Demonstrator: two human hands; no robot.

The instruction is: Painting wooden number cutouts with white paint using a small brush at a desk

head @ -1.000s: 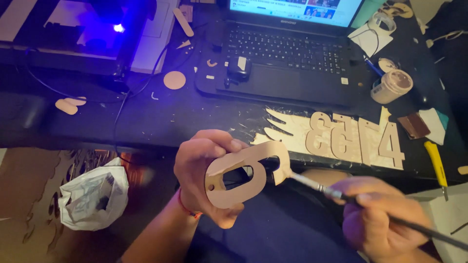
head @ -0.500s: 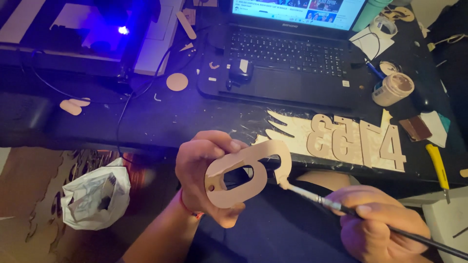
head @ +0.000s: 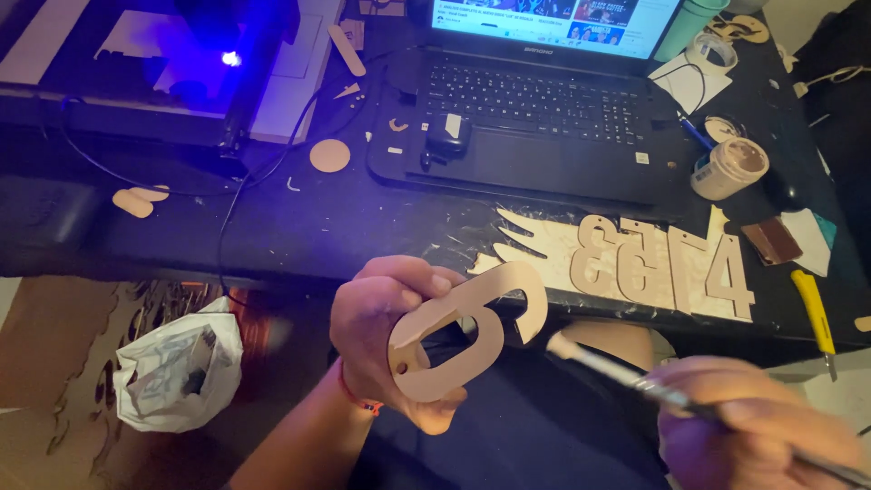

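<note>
My left hand (head: 386,322) grips a pale wooden cut-out shaped like a rounded numeral (head: 472,336), held tilted in front of the dark table's edge. My right hand (head: 758,440), blurred at the lower right, holds a thin paintbrush (head: 617,372) whose pale tip points up-left and stands a short way off the cut-out's right side. On the table just behind lies a wooden winged panel with several cut-out numerals (head: 653,263).
An open black laptop (head: 535,118) sits at the back. A small open paint jar (head: 729,168) and a yellow-handled tool (head: 814,313) are at the right. A machine with a blue light (head: 227,59) stands back left. A crumpled white plastic bag (head: 177,377) lies on the floor.
The brush tip has drawn back from the cut-out toward the right. My left hand keeps the cut-out in much the same place.
</note>
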